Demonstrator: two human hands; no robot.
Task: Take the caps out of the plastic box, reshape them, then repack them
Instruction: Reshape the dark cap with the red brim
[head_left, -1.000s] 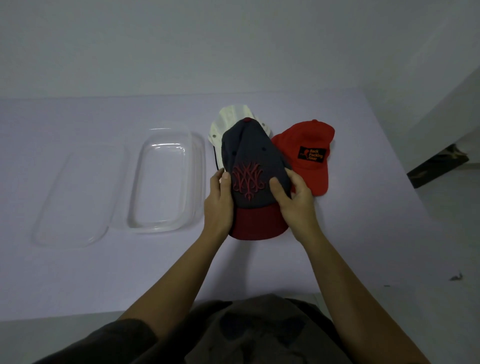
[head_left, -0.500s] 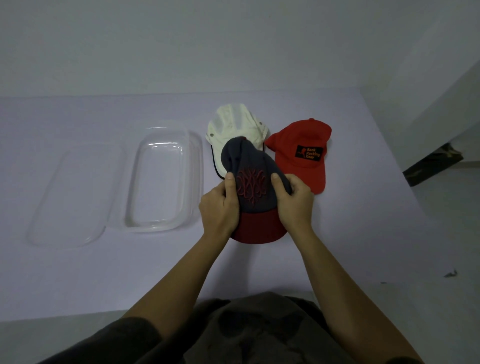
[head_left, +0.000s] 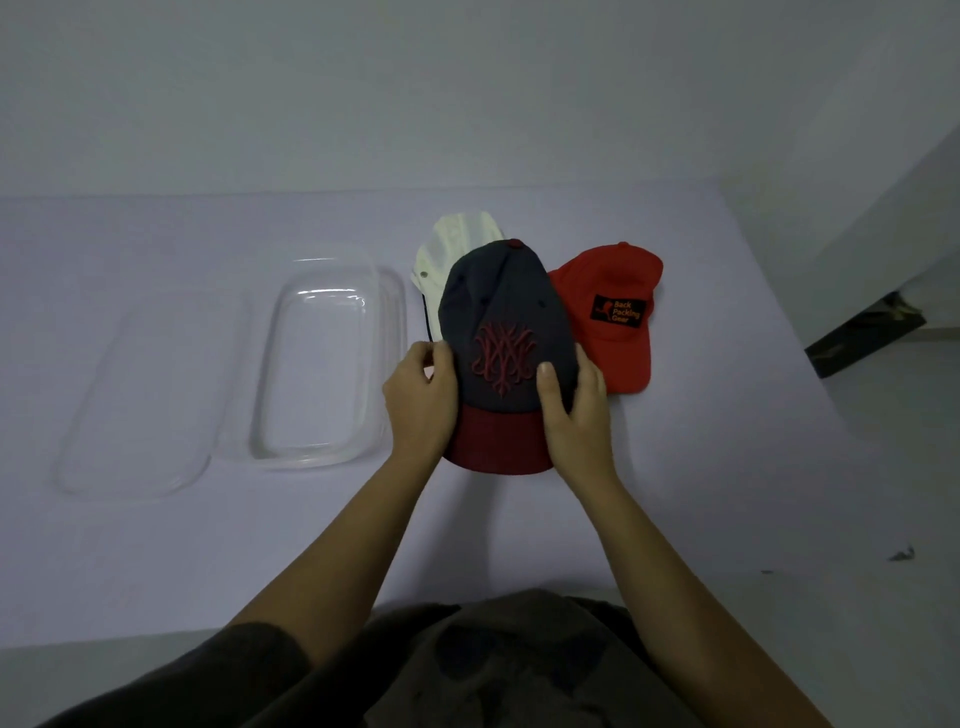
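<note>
- Head view: our left hand (head_left: 422, 400) and right hand (head_left: 574, 410) are closed on both sides of the navy cap (head_left: 506, 322), near the table's (head_left: 727, 467) middle.
- The empty plastic box (head_left: 332, 358) lies just to the left.
- Too much squeezing could crease its crown again.

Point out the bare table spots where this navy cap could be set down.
Free: the near strip between the navy cap and the table edge, and right of the red cap. Crowded: the white cap, plastic box and lid fill the left.
</note>
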